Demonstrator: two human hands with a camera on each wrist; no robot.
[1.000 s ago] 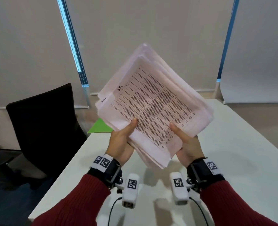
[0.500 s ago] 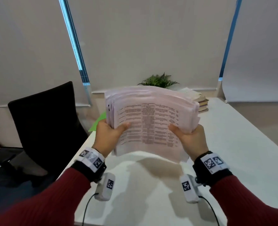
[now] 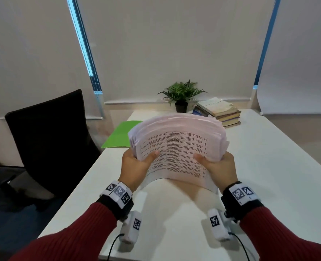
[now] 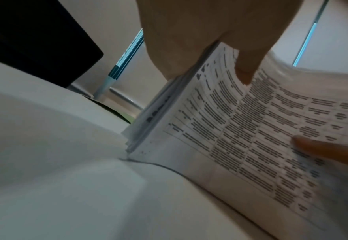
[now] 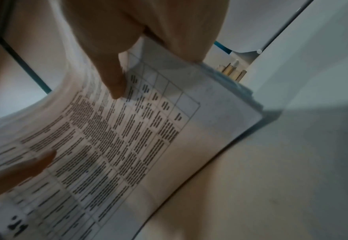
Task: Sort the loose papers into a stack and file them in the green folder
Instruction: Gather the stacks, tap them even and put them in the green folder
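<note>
Got both grips on paper stack [image 3: 178, 147]: left hand [image 3: 137, 167] and right hand [image 3: 219, 169] pinching sides, thumbs on front, bottom edge on bench [image 3: 268, 176]. Green folder [image 3: 120, 135] flat behind-left.

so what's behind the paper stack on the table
Behind the paper stack lie a green folder, partly covered by it, a potted plant and a pile of books. The table directly behind is hidden.
</note>
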